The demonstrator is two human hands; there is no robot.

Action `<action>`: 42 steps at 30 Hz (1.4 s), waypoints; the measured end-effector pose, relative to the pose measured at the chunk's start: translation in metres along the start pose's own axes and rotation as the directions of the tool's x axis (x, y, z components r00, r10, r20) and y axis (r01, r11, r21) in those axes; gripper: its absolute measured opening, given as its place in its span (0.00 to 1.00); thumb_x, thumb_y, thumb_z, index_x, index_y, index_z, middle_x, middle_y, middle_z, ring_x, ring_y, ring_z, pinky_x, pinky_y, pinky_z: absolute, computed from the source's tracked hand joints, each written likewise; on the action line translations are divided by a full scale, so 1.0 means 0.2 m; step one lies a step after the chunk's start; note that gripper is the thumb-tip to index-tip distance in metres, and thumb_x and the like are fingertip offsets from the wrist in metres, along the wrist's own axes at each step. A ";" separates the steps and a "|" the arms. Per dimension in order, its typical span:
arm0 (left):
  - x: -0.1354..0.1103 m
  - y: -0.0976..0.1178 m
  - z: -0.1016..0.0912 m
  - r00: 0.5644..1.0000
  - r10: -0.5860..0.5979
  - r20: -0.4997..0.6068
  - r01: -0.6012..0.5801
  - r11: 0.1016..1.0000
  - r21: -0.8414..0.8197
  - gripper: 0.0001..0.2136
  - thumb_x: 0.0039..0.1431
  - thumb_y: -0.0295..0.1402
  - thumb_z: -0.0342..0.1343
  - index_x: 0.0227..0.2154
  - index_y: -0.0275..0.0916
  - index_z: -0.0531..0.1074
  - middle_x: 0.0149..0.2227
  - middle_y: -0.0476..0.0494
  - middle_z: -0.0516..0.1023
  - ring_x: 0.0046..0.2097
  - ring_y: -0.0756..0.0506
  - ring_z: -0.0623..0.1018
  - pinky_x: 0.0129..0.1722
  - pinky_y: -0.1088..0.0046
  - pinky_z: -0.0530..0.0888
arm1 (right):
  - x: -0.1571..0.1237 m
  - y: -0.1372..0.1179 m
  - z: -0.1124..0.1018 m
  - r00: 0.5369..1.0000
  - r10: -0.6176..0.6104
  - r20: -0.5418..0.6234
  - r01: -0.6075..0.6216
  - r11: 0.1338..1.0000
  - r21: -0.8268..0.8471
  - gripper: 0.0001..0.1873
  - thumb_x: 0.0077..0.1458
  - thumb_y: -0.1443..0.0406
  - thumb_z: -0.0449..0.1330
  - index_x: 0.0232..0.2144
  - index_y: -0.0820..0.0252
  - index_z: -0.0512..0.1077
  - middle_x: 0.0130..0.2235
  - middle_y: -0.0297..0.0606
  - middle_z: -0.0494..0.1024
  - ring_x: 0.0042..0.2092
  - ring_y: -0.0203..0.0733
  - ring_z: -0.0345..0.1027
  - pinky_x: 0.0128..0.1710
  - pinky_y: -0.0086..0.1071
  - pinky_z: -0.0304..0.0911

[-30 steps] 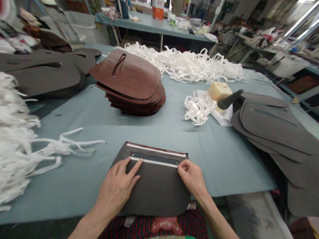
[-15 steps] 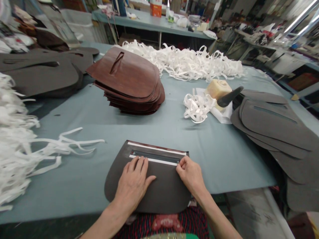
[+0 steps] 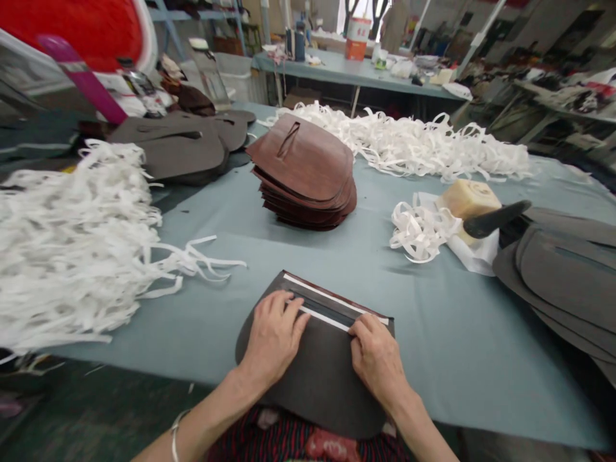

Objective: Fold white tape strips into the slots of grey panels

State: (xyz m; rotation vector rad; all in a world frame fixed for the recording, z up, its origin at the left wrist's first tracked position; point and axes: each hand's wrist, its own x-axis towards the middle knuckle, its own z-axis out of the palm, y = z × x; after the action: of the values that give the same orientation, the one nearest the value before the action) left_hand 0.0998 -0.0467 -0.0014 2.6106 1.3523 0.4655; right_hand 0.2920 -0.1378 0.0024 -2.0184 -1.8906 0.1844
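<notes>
A dark grey panel with rounded lower corners lies at the table's near edge, its lower end over my lap. Along its top edge runs one white strip; a second white strip lies below a long dark slot. My left hand rests on the panel with bent, parted fingers, the tips at the slot's left end. Curled fingers of my right hand press together at the right part of the lower strip and cover it. What they grip, if anything, is hidden.
A stack of brown slotted pieces stands ahead. White strips heap up at left and along the back. At right are a small strip bundle, a yellowish block, a dark handle and grey panels.
The view has swung left. The panel sits more slanted. My left hand's fingers have bent and moved up over the slot's left end; my right hand's fingers are now curled over the lower strip.
</notes>
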 end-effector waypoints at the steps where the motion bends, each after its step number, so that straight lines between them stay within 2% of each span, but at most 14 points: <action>1: 0.01 -0.05 0.00 0.994 -0.094 -0.055 0.094 0.996 -0.005 0.16 0.61 0.36 0.49 0.51 0.37 0.66 0.51 0.33 0.66 0.53 0.36 0.66 0.51 0.53 0.66 | 0.02 -0.01 0.02 0.999 -0.035 -0.032 0.037 0.998 0.055 0.11 0.53 0.75 0.49 0.30 0.60 0.70 0.33 0.38 0.69 0.38 0.41 0.62 0.39 0.33 0.58; 4: 0.04 -0.21 -0.01 0.958 -0.271 -0.093 0.264 0.961 -0.080 0.23 0.59 0.37 0.51 0.56 0.32 0.58 0.50 0.31 0.66 0.51 0.36 0.68 0.48 0.53 0.68 | 0.06 -0.04 0.10 0.988 -0.093 -0.122 0.113 0.979 0.167 0.10 0.58 0.73 0.49 0.35 0.61 0.70 0.36 0.40 0.69 0.40 0.41 0.62 0.40 0.36 0.59; 7: 0.07 -0.30 -0.06 0.958 -0.277 0.073 0.287 0.918 -0.275 0.22 0.57 0.35 0.52 0.54 0.35 0.60 0.40 0.40 0.72 0.43 0.42 0.72 0.44 0.60 0.70 | 0.06 -0.03 0.15 0.983 -0.094 -0.160 0.128 0.968 0.216 0.09 0.60 0.70 0.49 0.37 0.60 0.69 0.38 0.41 0.69 0.42 0.41 0.62 0.43 0.37 0.59; 10: 0.13 -0.33 -0.18 0.942 -0.265 0.205 0.328 0.851 -0.411 0.12 0.55 0.33 0.52 0.43 0.40 0.67 0.35 0.48 0.73 0.38 0.46 0.73 0.40 0.67 0.70 | 0.06 0.00 0.16 0.975 -0.095 -0.201 0.137 0.968 0.209 0.09 0.61 0.69 0.50 0.42 0.60 0.68 0.40 0.41 0.70 0.43 0.41 0.61 0.45 0.38 0.58; 12: 0.19 -0.35 -0.26 0.943 -0.264 0.204 0.329 0.828 -0.453 0.10 0.54 0.33 0.53 0.40 0.40 0.69 0.34 0.49 0.73 0.37 0.47 0.73 0.39 0.69 0.69 | 0.08 0.01 0.15 0.974 -0.098 -0.203 0.134 0.977 0.169 0.10 0.62 0.69 0.50 0.43 0.59 0.68 0.39 0.40 0.71 0.42 0.41 0.62 0.44 0.38 0.56; 15: 0.28 -0.43 -0.32 0.946 -0.298 0.126 0.322 0.833 -0.449 0.11 0.54 0.34 0.53 0.41 0.40 0.68 0.34 0.50 0.73 0.36 0.47 0.73 0.38 0.70 0.69 | 0.12 0.01 0.14 0.981 -0.090 -0.171 0.113 0.985 0.129 0.08 0.62 0.67 0.49 0.38 0.59 0.68 0.33 0.36 0.71 0.38 0.40 0.61 0.41 0.37 0.54; 17: 0.29 -0.47 -0.30 0.952 -0.306 0.010 0.289 0.885 -0.365 0.12 0.55 0.33 0.53 0.43 0.40 0.68 0.37 0.47 0.73 0.40 0.46 0.73 0.41 0.68 0.69 | 0.13 0.00 0.15 0.983 -0.091 -0.159 0.107 0.989 0.101 0.09 0.63 0.66 0.49 0.33 0.59 0.68 0.31 0.35 0.70 0.36 0.40 0.61 0.40 0.36 0.53; 19: 0.27 -0.49 -0.24 0.965 -0.247 -0.086 0.218 0.941 -0.258 0.12 0.56 0.32 0.53 0.44 0.39 0.67 0.40 0.44 0.72 0.44 0.43 0.71 0.44 0.64 0.67 | 0.13 0.00 0.16 0.982 -0.101 -0.160 0.111 0.992 0.054 0.10 0.63 0.65 0.49 0.31 0.58 0.68 0.30 0.35 0.70 0.36 0.41 0.61 0.38 0.36 0.52; 22: 0.18 -0.45 -0.11 0.988 -0.125 -0.086 0.104 0.971 -0.215 0.08 0.57 0.31 0.53 0.40 0.39 0.68 0.42 0.43 0.70 0.46 0.43 0.70 0.45 0.63 0.67 | 0.15 -0.02 0.19 0.977 -0.115 -0.180 0.114 0.993 -0.012 0.11 0.63 0.64 0.49 0.29 0.57 0.67 0.29 0.36 0.69 0.35 0.42 0.61 0.36 0.35 0.51; 26: 0.09 -0.38 -0.01 0.983 -0.121 -0.137 0.083 0.963 -0.255 0.03 0.58 0.28 0.51 0.35 0.39 0.68 0.40 0.44 0.70 0.45 0.44 0.69 0.45 0.63 0.67 | 0.25 -0.13 0.26 0.973 -0.124 -0.194 0.117 0.992 -0.047 0.12 0.63 0.64 0.48 0.29 0.58 0.68 0.30 0.38 0.70 0.35 0.43 0.61 0.35 0.35 0.52; 30: 0.08 -0.39 0.00 0.982 -0.108 -0.156 0.063 0.962 -0.266 0.05 0.58 0.28 0.51 0.37 0.39 0.68 0.41 0.43 0.71 0.45 0.44 0.69 0.46 0.63 0.67 | 0.42 -0.30 0.36 0.974 -0.163 -0.159 0.165 0.986 -0.003 0.10 0.61 0.69 0.49 0.35 0.59 0.70 0.33 0.40 0.71 0.37 0.44 0.62 0.36 0.36 0.55; 34: 0.08 -0.39 -0.01 0.993 -0.003 -0.118 -0.017 0.985 -0.172 0.19 0.58 0.23 0.47 0.53 0.40 0.62 0.52 0.41 0.68 0.55 0.44 0.65 0.53 0.61 0.64 | 0.53 -0.41 0.43 0.965 -0.219 -0.147 0.224 0.974 0.018 0.14 0.58 0.74 0.47 0.37 0.61 0.71 0.35 0.43 0.70 0.39 0.45 0.61 0.37 0.37 0.58; 37: 0.08 -0.37 -0.02 0.994 0.088 -0.062 -0.095 0.986 -0.134 0.23 0.58 0.21 0.46 0.55 0.41 0.61 0.53 0.42 0.69 0.56 0.44 0.65 0.55 0.61 0.63 | 0.54 -0.44 0.43 0.953 -0.265 -0.149 0.269 0.963 0.011 0.15 0.57 0.75 0.46 0.37 0.61 0.71 0.36 0.43 0.70 0.39 0.46 0.61 0.39 0.39 0.60; 42: 0.09 -0.36 -0.01 0.993 0.108 -0.042 -0.112 0.987 -0.112 0.17 0.59 0.23 0.46 0.50 0.40 0.67 0.49 0.40 0.72 0.54 0.43 0.67 0.54 0.60 0.64 | 0.47 -0.42 0.36 0.941 -0.324 -0.096 0.315 0.944 -0.100 0.16 0.57 0.76 0.45 0.40 0.62 0.70 0.37 0.45 0.70 0.38 0.47 0.60 0.38 0.41 0.61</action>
State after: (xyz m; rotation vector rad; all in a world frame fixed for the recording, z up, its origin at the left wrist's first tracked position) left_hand 0.0529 0.0100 -0.0162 2.6034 1.1587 0.5907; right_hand 0.1972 -0.0304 -0.0211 -1.6976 -2.1494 -0.0931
